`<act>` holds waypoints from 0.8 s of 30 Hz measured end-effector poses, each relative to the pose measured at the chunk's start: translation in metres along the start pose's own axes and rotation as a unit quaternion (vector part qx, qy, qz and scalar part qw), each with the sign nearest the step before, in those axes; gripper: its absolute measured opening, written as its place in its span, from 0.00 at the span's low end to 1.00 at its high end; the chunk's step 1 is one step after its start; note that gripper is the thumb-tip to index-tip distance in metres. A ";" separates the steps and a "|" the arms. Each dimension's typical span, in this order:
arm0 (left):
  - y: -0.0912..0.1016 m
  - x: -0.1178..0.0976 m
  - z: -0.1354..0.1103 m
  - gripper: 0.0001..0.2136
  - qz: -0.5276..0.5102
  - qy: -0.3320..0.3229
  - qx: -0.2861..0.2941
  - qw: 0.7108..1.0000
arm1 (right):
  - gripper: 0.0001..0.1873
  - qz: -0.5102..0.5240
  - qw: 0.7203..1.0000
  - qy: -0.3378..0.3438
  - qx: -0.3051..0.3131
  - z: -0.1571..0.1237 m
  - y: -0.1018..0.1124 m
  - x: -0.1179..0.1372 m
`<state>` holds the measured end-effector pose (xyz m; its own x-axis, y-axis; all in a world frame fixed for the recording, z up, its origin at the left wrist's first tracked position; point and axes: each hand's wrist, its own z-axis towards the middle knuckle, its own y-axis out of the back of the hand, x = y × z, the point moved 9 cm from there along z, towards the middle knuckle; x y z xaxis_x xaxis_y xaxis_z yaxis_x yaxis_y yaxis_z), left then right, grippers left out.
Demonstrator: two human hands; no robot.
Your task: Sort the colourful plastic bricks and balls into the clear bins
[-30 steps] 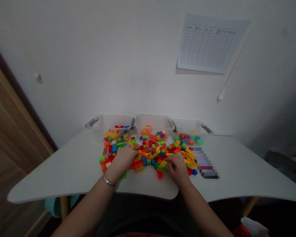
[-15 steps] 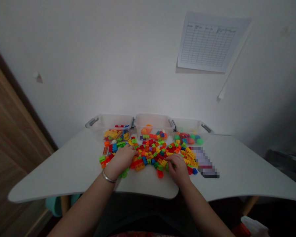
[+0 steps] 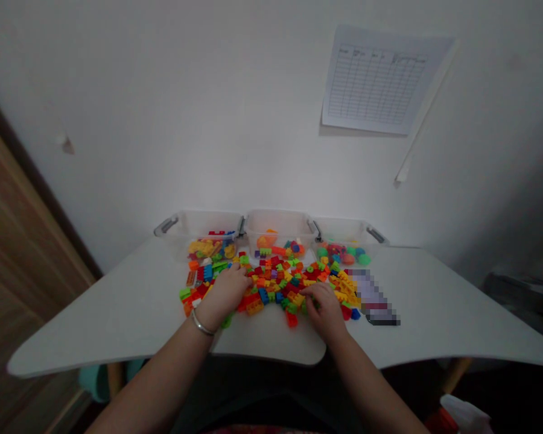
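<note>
A heap of small coloured plastic bricks lies spread on the white table in front of me. My left hand rests on the left part of the heap, fingers curled over the bricks, a silver bangle on its wrist. My right hand sits at the heap's right front, fingers bent down among the bricks. What either hand's fingers grip is hidden.
Three clear plastic bins stand in a row behind the heap: left bin, middle bin, right bin, each holding some coloured pieces. A blurred-out flat object lies right of the heap. A printed sheet hangs on the wall.
Both hands stay on the heap with only slight finger shifts. The view has shifted a little to the left.
</note>
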<state>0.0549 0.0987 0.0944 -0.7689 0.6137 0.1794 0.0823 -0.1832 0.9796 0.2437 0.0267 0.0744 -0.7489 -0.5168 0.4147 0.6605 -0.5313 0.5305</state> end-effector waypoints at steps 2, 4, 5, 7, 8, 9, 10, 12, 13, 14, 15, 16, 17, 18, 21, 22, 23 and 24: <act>0.001 0.000 0.000 0.11 -0.001 0.006 -0.003 1.000 | 0.10 0.000 1.000 0.001 0.002 0.000 0.000 0.001; 0.004 0.001 0.000 0.10 -0.002 0.010 -0.016 1.000 | 0.10 -0.001 1.000 0.001 0.005 0.000 0.000 0.002; 0.006 0.001 0.000 0.11 -0.001 0.012 -0.025 1.000 | 0.10 0.000 1.000 0.001 0.006 0.001 0.000 0.002; 0.010 0.002 0.000 0.11 -0.001 0.011 -0.043 0.999 | 0.10 0.001 1.000 0.000 0.008 0.001 -0.001 0.003; 0.012 0.002 0.000 0.12 -0.003 0.010 -0.052 0.999 | 0.10 0.002 1.000 -0.001 0.008 0.001 -0.001 0.003; 0.013 0.003 0.000 0.12 -0.009 0.009 -0.057 0.998 | 0.10 0.003 1.000 -0.002 0.008 0.001 -0.001 0.003; 0.014 0.004 0.000 0.12 -0.020 0.008 -0.061 0.998 | 0.10 0.003 1.000 -0.003 0.008 0.001 -0.001 0.003; 0.017 0.008 0.001 0.13 -0.054 0.010 -0.067 0.996 | 0.10 0.003 1.000 -0.004 0.007 0.001 0.000 0.003; 0.020 0.010 0.001 0.13 -0.075 0.014 -0.076 0.994 | 0.10 0.002 1.000 -0.004 0.007 0.001 0.000 0.003; 0.024 0.014 0.001 0.14 -0.096 0.023 -0.095 0.991 | 0.10 0.002 1.000 -0.004 0.008 0.001 0.000 0.003; 0.029 0.019 0.001 0.14 -0.119 0.036 -0.124 0.984 | 0.11 0.001 1.000 -0.005 0.009 0.001 0.001 0.003; 0.035 0.027 0.000 0.14 -0.144 0.054 -0.163 0.975 | 0.11 0.001 1.000 -0.005 0.009 0.001 0.001 0.004; 0.041 0.036 -0.001 0.15 -0.173 0.076 -0.206 0.960 | 0.11 0.001 1.000 -0.005 0.010 0.002 0.001 0.004; 0.046 0.046 -0.003 0.16 -0.201 0.099 -0.250 0.942 | 0.11 0.002 1.000 -0.005 0.010 0.002 0.001 0.004; 0.049 0.076 -0.005 0.19 -0.263 0.148 -0.347 0.888 | 0.11 0.006 1.000 -0.002 0.011 0.002 0.001 0.004; 0.048 0.085 -0.004 0.19 -0.269 0.157 -0.362 0.879 | 0.11 0.006 1.000 -0.001 0.011 0.002 0.000 0.004; 0.047 0.093 -0.002 0.19 -0.273 0.167 -0.368 0.873 | 0.11 0.005 1.000 0.000 0.011 0.001 0.000 0.004; 0.044 0.103 -0.001 0.18 -0.277 0.189 -0.374 0.865 | 0.11 0.004 1.000 0.002 0.010 0.001 0.000 0.003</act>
<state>-0.0209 0.1533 0.1561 -0.7227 0.4970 -0.4802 -0.6897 -0.4737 0.5476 0.2412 0.0261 0.0766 -0.7433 -0.5233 0.4167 0.6653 -0.5130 0.5425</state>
